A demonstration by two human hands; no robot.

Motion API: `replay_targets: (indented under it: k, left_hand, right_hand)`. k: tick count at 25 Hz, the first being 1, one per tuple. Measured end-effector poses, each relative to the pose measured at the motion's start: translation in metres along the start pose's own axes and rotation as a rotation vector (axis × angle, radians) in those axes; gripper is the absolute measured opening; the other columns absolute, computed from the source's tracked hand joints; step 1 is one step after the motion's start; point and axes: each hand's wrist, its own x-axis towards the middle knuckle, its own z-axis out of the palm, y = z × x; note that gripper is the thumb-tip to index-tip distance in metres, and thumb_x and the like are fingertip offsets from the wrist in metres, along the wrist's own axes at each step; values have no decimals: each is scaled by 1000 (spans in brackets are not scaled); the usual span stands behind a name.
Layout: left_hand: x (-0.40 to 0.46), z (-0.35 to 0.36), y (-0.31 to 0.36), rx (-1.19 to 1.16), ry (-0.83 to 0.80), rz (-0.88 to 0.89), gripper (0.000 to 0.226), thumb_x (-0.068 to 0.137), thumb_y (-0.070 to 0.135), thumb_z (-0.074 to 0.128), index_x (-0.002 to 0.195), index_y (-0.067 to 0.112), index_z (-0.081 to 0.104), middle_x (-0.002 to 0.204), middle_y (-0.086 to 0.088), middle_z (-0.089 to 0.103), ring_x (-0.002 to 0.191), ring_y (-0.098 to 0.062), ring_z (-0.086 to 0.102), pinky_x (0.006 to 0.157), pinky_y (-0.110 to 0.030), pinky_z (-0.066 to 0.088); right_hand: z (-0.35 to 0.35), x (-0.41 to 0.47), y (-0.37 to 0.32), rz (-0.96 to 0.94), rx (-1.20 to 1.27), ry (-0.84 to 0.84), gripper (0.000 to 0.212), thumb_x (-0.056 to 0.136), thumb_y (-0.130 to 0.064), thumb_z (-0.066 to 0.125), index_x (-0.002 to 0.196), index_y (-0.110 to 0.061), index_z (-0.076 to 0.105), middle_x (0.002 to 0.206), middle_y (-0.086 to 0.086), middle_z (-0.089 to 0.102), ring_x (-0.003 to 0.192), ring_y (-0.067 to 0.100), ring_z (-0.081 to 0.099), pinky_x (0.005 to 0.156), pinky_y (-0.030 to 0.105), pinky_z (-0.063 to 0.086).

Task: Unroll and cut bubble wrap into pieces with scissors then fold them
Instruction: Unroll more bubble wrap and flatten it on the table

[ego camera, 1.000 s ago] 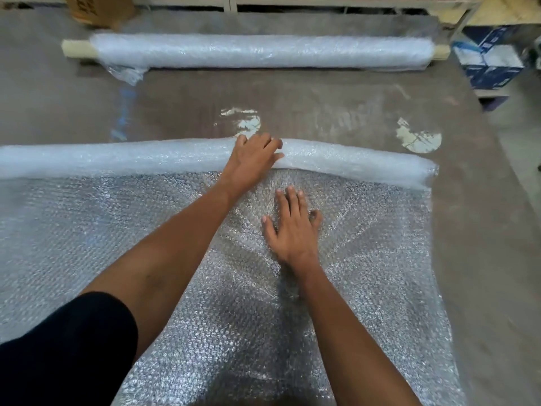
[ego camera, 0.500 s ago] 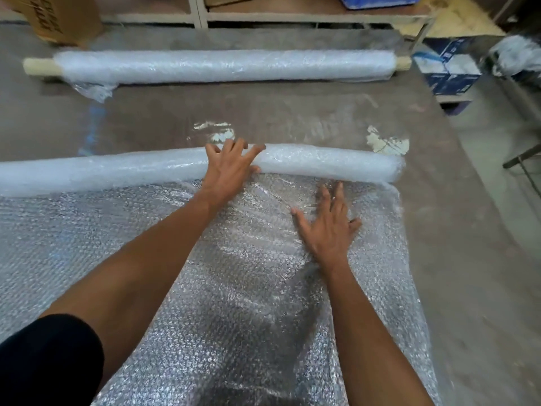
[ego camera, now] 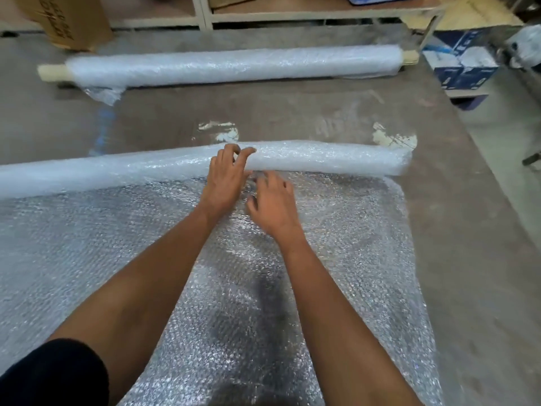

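Observation:
A bubble wrap roll (ego camera: 328,156) lies across the grey table, with its unrolled sheet (ego camera: 87,244) spread toward me. My left hand (ego camera: 228,177) rests on top of the roll near its middle, fingers spread and curled over it. My right hand (ego camera: 272,203) lies flat on the sheet just below the roll, beside the left hand, fingers apart. No scissors are in view.
A second bubble wrap roll (ego camera: 234,65) on a cardboard core lies at the table's far side. A cardboard box (ego camera: 67,22) stands at the back left. Blue and white boxes (ego camera: 462,65) sit off the table's right edge. A shelf frame (ego camera: 292,17) runs behind.
My right hand slid left and up the sheet until it sits next to the left hand at the roll. The left hand stayed on the roll.

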Motion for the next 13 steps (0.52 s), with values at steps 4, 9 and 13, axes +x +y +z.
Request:
replay_targets:
  k: [4,9,13]
  left_hand:
    - [-22,-34,-45,6,-21,-74,35,100,20,68,133,22,59,122,-6,61,108,-30,62,90,-49,50]
    - [-55,-58,-103,15,-21,-157,18,105,26,62,122,25,63,120,-1,64,101,-29,68,85,-49,54]
    - [-62,-66,-114,144,14,-246,18,107,32,53,114,28,69,110,4,72,100,-26,67,85,-44,37]
  right_hand:
    - [28,9,-37,-20,-68,-74,66,102,-61,39,158,-26,39,145,9,54,127,32,55,101,53,42]
    - [29,14,-76,-5,-269,-111,48,105,-38,49,148,-19,51,139,13,51,127,33,54,107,53,40]
    - [38,18,-132,-103,126,-47,41,103,-20,58,142,-11,51,131,12,56,114,32,61,99,48,51]
